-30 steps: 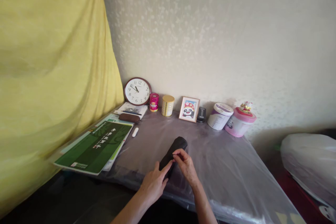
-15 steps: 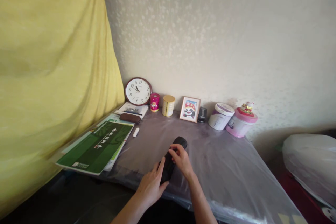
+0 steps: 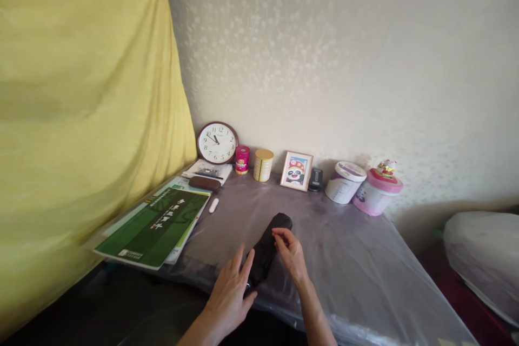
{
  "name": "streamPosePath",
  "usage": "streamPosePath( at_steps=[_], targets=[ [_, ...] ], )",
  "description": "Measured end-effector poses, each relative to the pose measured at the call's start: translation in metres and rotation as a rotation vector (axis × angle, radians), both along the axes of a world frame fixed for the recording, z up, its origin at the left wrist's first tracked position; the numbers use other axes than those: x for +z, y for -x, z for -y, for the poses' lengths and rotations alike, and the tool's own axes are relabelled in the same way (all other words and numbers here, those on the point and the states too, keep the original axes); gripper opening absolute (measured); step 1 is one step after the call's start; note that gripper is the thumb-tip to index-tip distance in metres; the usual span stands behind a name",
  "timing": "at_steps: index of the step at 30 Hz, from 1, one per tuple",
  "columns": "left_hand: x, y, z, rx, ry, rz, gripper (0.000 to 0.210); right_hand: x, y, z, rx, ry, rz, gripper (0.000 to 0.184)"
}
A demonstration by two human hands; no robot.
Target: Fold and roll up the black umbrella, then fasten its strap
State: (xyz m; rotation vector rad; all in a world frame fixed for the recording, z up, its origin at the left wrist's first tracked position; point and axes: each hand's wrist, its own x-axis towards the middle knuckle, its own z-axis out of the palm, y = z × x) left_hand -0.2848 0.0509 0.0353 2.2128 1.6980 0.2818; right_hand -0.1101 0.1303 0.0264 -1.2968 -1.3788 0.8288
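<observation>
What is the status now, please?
Left hand flat on black folded umbrella. Right hand pinching its side. Umbrella on plastic-covered table. Nothing blocking.

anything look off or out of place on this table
Mildly: the wall clock stands on the table leaning against the wall rather than hanging, and the green book juts past the table's front edge. Nothing looks spilled or broken.

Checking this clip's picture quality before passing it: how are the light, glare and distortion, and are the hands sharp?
Head view: soft light, dim toward the lower corners; faint glare on the plastic table cover; wide-angle bending at the edges, the yellow curtain bowed; left hand and right hand slightly soft on the black folded umbrella, as is the small clock.
</observation>
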Motion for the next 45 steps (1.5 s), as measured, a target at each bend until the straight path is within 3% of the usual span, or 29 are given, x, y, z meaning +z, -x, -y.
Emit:
streamPosePath(
  at_steps=[3, 7, 13, 20, 37, 41, 45],
  targets=[
    [0.0, -0.003, 0.0, -0.015, -0.054, 0.008, 0.076, 0.004, 0.008, -0.003, 0.061, -0.134, 0.193, 0.023],
    [-0.009, -0.005, -0.002, -0.04, -0.088, 0.031, 0.079, 0.004, 0.013, -0.005, 0.108, -0.164, 0.351, 0.028],
    [-0.025, -0.006, -0.002, -0.067, -0.159, 0.046, 0.084, 0.003, 0.013, -0.007, 0.146, -0.153, 0.463, 0.033],
    [-0.025, -0.006, -0.002, -0.066, -0.164, 0.045, 0.084, 0.005, 0.014, -0.008, 0.176, -0.162, 0.512, 0.029],
    [-0.042, -0.007, -0.002, -0.036, -0.181, 0.088, 0.083, 0.003, 0.017, -0.007, 0.155, -0.191, 0.432, 0.016],
    [-0.042, -0.007, -0.004, -0.038, -0.178, 0.061, 0.079, 0.006, 0.012, -0.002, 0.178, -0.12, 0.223, 0.013],
    [-0.033, -0.005, -0.003, -0.021, -0.143, 0.015, 0.076, 0.01, -0.014, 0.012, 0.183, 0.004, -0.053, 0.014]
  ],
)
